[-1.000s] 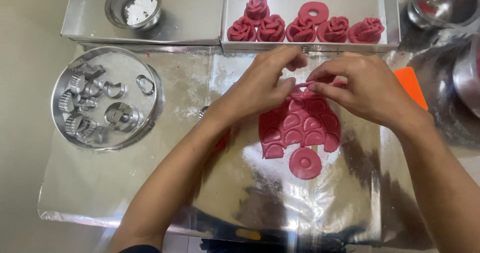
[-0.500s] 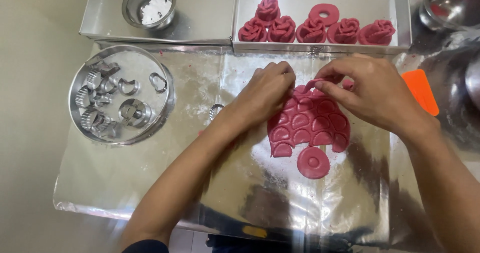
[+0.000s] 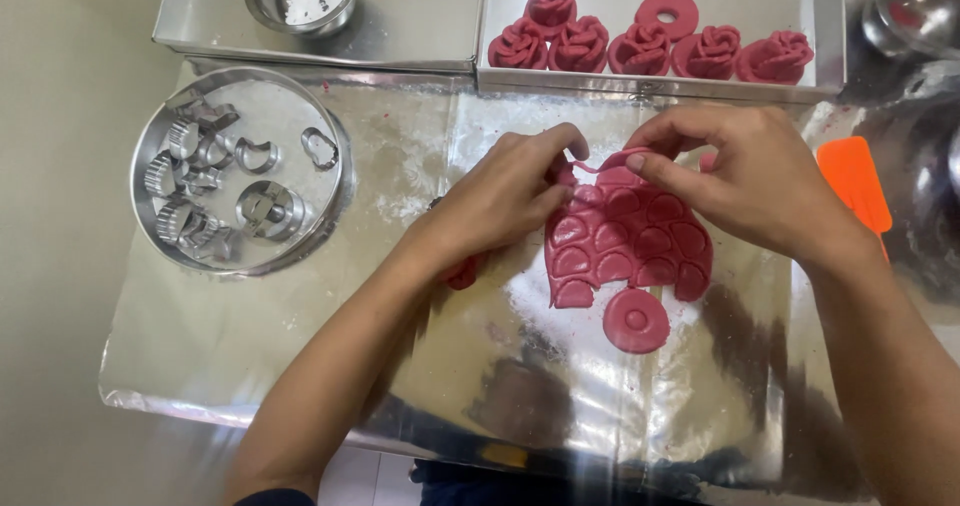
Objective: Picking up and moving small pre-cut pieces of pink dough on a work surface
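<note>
Left hand (image 3: 500,201), right hand (image 3: 745,181) pinching pink dough sheet (image 3: 625,241) top edge.

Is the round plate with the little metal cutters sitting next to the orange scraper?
No, the round plate of metal cutters sits far left, while the orange scraper lies at the far right.

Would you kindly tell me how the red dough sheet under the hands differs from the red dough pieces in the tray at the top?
The dough sheet lies flat on the foil, scored with round cut-outs; the dough pieces in the tray are separate and raised. Most pieces are rolled into roses, one is a ring; the sheet is unrolled. The left hand and right hand pinch the sheet's top edge; the pieces sit untouched. Both share the same red colour.
</note>
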